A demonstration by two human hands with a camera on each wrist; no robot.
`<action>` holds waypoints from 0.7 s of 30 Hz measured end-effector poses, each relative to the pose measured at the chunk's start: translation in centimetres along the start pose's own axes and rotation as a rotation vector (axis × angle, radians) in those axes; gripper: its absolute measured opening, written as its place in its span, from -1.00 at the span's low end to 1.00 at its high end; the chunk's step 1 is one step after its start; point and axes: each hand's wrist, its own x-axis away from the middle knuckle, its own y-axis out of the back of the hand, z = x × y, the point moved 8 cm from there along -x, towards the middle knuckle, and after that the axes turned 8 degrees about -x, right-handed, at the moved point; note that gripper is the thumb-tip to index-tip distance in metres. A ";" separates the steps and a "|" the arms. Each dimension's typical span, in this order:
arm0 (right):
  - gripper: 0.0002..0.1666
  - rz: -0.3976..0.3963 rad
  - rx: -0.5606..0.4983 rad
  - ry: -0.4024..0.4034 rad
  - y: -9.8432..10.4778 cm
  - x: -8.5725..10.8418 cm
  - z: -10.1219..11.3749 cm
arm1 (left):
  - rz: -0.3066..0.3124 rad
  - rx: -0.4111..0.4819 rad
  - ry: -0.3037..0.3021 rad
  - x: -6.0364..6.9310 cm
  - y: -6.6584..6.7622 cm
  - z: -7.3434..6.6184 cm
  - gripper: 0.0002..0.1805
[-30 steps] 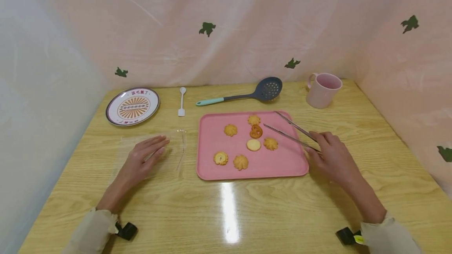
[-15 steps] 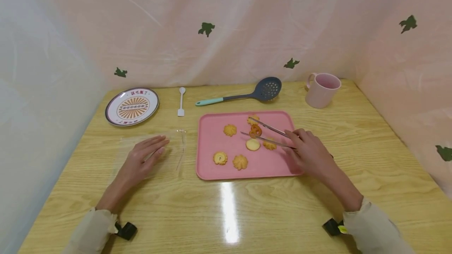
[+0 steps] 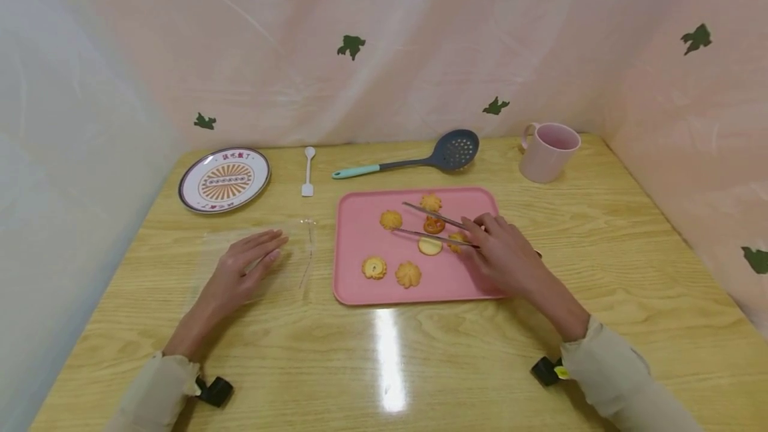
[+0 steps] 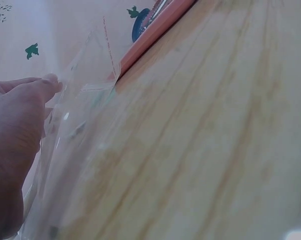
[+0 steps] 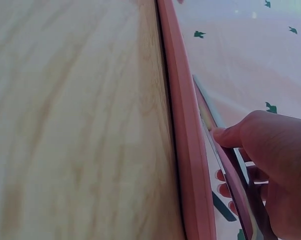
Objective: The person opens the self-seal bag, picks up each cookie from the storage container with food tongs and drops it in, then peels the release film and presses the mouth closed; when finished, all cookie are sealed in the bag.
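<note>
Over the pink tray (image 3: 354,242), my right hand (image 3: 504,253) grips metal tongs (image 3: 433,237) with their arms spread. Between those arms lies a small pretzel (image 3: 435,225). The tong tips hang near a flower-shaped cookie (image 3: 391,220); whether they touch it is unclear. An oval biscuit (image 3: 429,247) is partly covered by the lower tong arm. Left of the tray, my left hand (image 3: 249,269) is at a clear plastic bag (image 4: 93,70), whose film rises from the table to the fingertips and seems pinched there.
Nearer cookies on the tray include a layered one (image 3: 375,268) and a flower-shaped one (image 3: 409,275). Along the back stand a patterned plate (image 3: 225,180), a small white spoon (image 3: 309,172), a slotted skimmer (image 3: 455,151) and a pink mug (image 3: 549,153).
My right hand has moved left with the tongs, from the tray's right edge across the pretzel toward the upper-left flower-shaped cookie. The left hand and the bag have kept their place.
</note>
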 end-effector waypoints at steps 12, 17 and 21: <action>-0.46 0.041 -0.004 -0.013 -1.0 -1.1 0.2 | 0.006 -0.012 0.007 0.0 -0.1 0.2 -0.62; -0.48 0.034 -0.006 -0.002 -1.0 -1.3 0.4 | 0.009 -0.019 0.008 -0.1 -0.2 0.2 -0.61; -0.54 0.045 0.000 0.008 -1.2 -1.5 0.5 | 0.009 -0.021 0.005 -0.1 -0.2 0.1 -0.62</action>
